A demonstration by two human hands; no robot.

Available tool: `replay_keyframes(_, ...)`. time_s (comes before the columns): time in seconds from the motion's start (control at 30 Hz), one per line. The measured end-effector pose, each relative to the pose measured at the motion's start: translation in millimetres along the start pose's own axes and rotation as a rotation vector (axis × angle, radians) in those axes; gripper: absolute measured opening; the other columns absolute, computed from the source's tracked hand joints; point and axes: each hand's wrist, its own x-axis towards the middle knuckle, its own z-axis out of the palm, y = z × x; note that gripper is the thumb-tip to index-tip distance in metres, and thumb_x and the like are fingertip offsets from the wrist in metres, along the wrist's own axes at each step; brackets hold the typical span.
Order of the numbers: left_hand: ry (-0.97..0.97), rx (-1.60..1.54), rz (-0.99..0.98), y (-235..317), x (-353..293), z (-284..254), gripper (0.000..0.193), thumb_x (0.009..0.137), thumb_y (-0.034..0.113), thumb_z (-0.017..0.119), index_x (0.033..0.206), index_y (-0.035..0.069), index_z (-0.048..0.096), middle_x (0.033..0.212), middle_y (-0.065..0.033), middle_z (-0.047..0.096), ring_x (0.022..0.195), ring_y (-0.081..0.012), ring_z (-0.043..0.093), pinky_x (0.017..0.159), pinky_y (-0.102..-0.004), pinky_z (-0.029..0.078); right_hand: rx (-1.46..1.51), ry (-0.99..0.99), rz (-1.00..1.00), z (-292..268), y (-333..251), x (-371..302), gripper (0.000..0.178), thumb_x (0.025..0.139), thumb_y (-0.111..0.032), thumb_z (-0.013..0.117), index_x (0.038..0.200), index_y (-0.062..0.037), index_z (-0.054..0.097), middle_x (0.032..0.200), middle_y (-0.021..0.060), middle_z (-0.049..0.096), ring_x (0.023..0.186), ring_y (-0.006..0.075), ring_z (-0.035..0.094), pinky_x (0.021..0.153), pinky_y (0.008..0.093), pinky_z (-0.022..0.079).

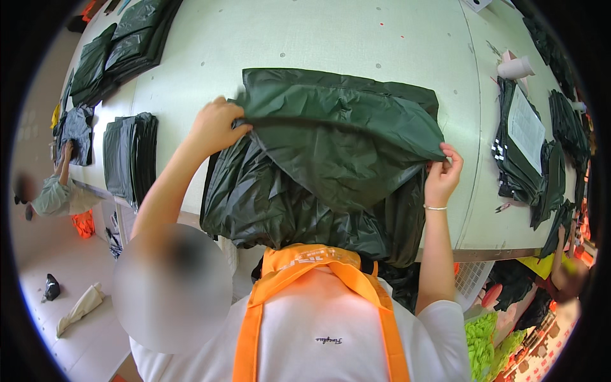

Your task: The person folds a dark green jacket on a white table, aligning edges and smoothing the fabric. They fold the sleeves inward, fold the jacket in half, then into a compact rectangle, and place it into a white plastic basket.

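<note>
A large dark green garment of thin shiny fabric lies on the white table, its lower part hanging over the near edge. My left hand grips its upper left edge. My right hand, with a thin bracelet on the wrist, pinches the right edge. Between my hands the top layer is lifted and folded over the crumpled layers below. An orange apron over a white shirt fills the lower middle.
Stacks of dark green pieces lie at the left and far left. At the right, another stack carries a white sheet of paper, with a white roll behind it. One person works at the left edge, another at the lower right.
</note>
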Motion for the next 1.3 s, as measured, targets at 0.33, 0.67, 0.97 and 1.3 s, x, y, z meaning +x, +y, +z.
replay_keyframes(0.33,0.675,-0.402,0.403,107,-36,115,0.035,0.066,0.014,0.074,0.096,0.009,0.056,0.098,-0.0076,0.058,0.088,-0.0291,0.057,0.079,-0.039,0.042,0.197,-0.094,0.171,20,-28,12,0.017,0.087,0.005,0.053,0.101,0.0025,0.063,0.111,0.0101,0.064,0.072,0.0106,0.06,0.061,0.0219,0.051)
replay_keyframes(0.67,0.357,-0.267,0.385,149,-50,169,0.056,0.076,0.024,0.067,0.127,0.009,0.051,0.134,-0.0059,0.049,0.126,-0.0222,0.044,0.107,-0.042,0.029,-0.406,-0.693,-0.538,-15,-68,51,0.02,0.067,0.012,0.056,0.081,-0.0017,0.055,0.106,0.011,0.059,0.105,0.0313,0.053,0.09,0.036,0.043)
replay_keyframes(0.97,0.236,-0.315,0.35,142,-78,168,0.047,0.076,0.015,0.065,0.121,0.007,0.056,0.134,-0.0062,0.05,0.125,-0.0225,0.045,0.106,-0.042,0.031,-0.383,-0.899,-0.116,-43,-26,88,0.026,0.074,-0.01,0.072,0.062,0.0012,0.052,0.086,0.0097,0.065,0.093,0.0287,0.059,0.086,0.0336,0.045)
replay_keyframes(1.3,0.214,-0.212,0.335,151,-66,172,0.041,0.082,0.022,0.061,0.119,0.007,0.058,0.132,-0.0068,0.051,0.123,-0.0225,0.045,0.102,-0.0397,0.033,-0.114,-0.188,0.347,-29,45,66,0.027,0.087,-0.012,0.062,0.108,0.0036,0.064,0.101,0.0105,0.069,0.09,0.0156,0.063,0.086,0.0281,0.047)
